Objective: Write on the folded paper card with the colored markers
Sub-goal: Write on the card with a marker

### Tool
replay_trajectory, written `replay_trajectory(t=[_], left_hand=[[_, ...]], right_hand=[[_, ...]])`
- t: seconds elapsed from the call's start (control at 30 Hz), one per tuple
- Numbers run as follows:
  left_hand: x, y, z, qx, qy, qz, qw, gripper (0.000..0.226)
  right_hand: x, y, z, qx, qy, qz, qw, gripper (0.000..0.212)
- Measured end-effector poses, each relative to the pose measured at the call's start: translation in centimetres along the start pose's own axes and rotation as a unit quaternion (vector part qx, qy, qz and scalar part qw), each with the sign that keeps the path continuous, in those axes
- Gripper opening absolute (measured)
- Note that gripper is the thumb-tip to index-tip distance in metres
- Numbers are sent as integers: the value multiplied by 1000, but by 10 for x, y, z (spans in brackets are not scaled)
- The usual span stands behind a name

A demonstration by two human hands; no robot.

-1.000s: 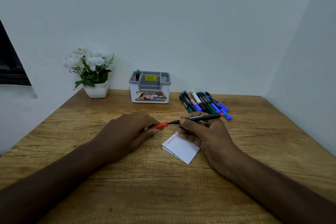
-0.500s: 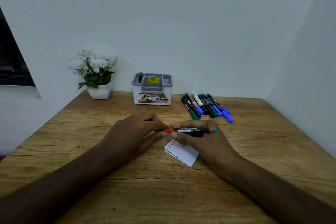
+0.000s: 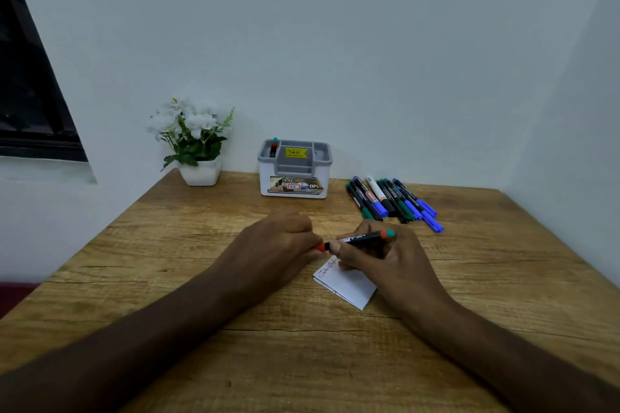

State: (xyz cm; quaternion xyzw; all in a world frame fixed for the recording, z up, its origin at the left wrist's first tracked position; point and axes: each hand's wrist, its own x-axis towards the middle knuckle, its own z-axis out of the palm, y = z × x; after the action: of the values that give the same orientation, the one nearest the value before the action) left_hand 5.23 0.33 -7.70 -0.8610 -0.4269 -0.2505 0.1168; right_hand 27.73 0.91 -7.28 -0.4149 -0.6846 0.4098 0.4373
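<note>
Here, a black-barrelled marker [image 3: 364, 238] is held level above a wooden table [image 3: 486, 278] by both hands. The barrel is gripped by the curled fingers and thumb of the right hand [image 3: 385, 261], while the red cap [image 3: 321, 247] at the marker's left end is pinched by the fingertips of the left hand [image 3: 275, 245]; whether the cap is fully seated cannot be told. A red and green tip is seen at the marker's right end.

The folded paper card [image 3: 345, 285] is laid flat on the table just beneath and in front of the right hand, its far corner covered by that hand. A line of red handwriting is visible along its upper left edge.

Against the back wall, a grey and white desk organiser [image 3: 295, 171] is stood upright, divided into several compartments. A single pen [image 3: 274, 146] with a red and green top is seen standing in its rear left compartment; what the other compartments contain cannot be made out. A yellow price sticker is fixed to the inner divider and a printed label to the front.

To the organiser's right, a row of loose markers [image 3: 392, 201], capped in blue, green and black, is laid side by side on the table, touching one another. To its left, a small white pot [image 3: 201, 173] filled with white flowers and green leaves is set in the corner.
</note>
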Motion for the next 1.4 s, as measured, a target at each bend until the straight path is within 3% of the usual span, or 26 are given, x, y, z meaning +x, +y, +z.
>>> replay_trajectory(t=[0.17,0.23,0.3,0.37,0.47,0.57,0.9,1.07,1.2,1.3,1.33,1.4], left_hand=[[4,6,-2,-26,-4,-23,999,23],[9,5,-3,-32,9,-65,997,27],[18,-4,-9,-70,43,-124,989,35],[31,-19,-17,-109,106,-159,975,37],[69,-38,-33,-93,177,-184,962,18],[118,-58,-42,-102,196,-202,954,11],[176,-93,-7,-11,58,-292,955,23],[185,-107,-7,-2,64,-319,946,32],[186,-106,-12,-2,119,-297,947,33],[181,-88,-17,17,197,-201,959,32],[178,-79,-17,17,189,-142,972,27],[170,-57,-14,-3,74,-18,997,17]], right_hand=[[2,3,2,-39,-30,-15,999,9],[3,3,4,-30,-37,12,999,22],[4,2,3,-23,-32,38,999,34],[4,2,3,-15,-26,46,998,29],[4,4,4,-4,-32,50,998,16],[4,4,3,-12,-35,52,998,12],[7,8,0,-9,-39,42,998,6],[6,7,0,-5,-39,45,998,5],[6,6,0,-5,-39,44,998,6],[6,7,0,-6,-41,40,998,5],[6,7,0,-7,-40,38,998,5],[6,7,1,-10,-39,34,999,6]])
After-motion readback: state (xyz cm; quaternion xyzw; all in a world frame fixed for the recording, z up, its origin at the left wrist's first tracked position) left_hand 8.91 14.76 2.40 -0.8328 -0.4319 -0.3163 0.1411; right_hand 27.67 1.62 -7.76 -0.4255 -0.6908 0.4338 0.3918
